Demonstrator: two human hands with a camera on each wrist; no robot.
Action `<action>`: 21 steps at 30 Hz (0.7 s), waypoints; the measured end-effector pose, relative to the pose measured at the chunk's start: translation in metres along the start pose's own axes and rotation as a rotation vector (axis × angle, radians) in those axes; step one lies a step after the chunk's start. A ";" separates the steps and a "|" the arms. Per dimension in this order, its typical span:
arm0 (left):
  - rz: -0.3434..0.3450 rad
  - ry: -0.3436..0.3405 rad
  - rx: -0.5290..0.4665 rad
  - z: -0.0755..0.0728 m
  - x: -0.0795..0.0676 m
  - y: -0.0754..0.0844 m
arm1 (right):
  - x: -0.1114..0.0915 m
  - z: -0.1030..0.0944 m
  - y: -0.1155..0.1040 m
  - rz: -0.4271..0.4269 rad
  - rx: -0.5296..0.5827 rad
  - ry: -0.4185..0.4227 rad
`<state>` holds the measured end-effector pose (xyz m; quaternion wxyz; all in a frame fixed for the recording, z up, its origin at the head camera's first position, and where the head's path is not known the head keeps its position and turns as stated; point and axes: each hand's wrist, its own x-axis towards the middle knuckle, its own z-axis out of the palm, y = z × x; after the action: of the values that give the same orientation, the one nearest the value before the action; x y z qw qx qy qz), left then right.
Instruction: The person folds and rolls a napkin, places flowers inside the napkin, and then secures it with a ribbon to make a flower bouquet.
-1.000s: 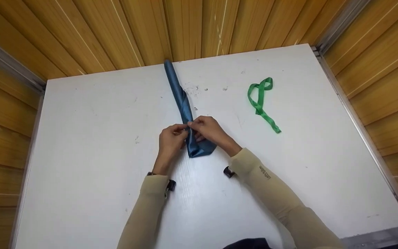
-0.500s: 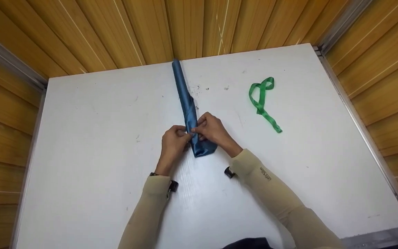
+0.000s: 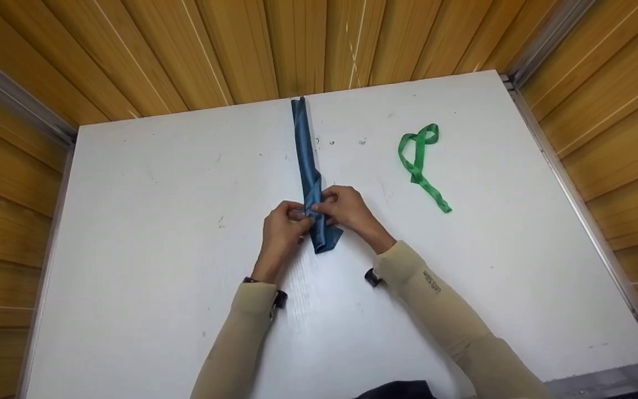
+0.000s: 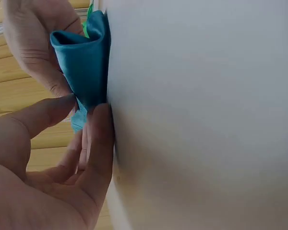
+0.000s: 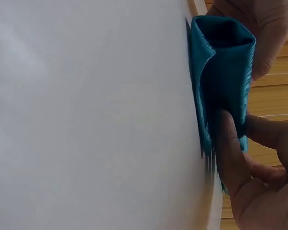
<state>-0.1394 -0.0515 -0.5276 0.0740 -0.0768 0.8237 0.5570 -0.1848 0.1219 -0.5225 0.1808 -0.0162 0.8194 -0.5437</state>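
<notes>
A long roll of shiny blue satin cloth (image 3: 306, 147) lies nearly upright in the head view, reaching from the table's far edge toward me. My left hand (image 3: 283, 227) pinches its lower part from the left, thumb on top. From the other side my right hand (image 3: 346, 208) pinches the cloth, thumb on top and a finger tucked under the fold. A loose corner flap sticks out to the right at the near end. In the right wrist view the rolled cloth (image 5: 223, 62) shows a hollow end and a stitched hem; its hollow end also shows in the left wrist cloth (image 4: 84, 62).
A looped green ribbon (image 3: 420, 160) lies on the white tabletop (image 3: 158, 221), right of the cloth. Wood-patterned panels (image 3: 214, 50) wall the table at the back and both sides. Small dark marks dot the table surface.
The blue cloth has rolled rightward, its far end shifting right and the flap at the near end getting smaller. Both hands moved slightly right with it. The ribbon stayed put.
</notes>
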 end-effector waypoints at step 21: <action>0.075 -0.067 -0.059 0.007 -0.003 -0.001 | -0.006 -0.007 0.007 -0.004 0.047 -0.010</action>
<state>-0.1363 -0.0453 -0.5302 0.0782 -0.0292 0.8062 0.5858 -0.1805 0.1320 -0.5249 0.1841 -0.0161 0.8055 -0.5630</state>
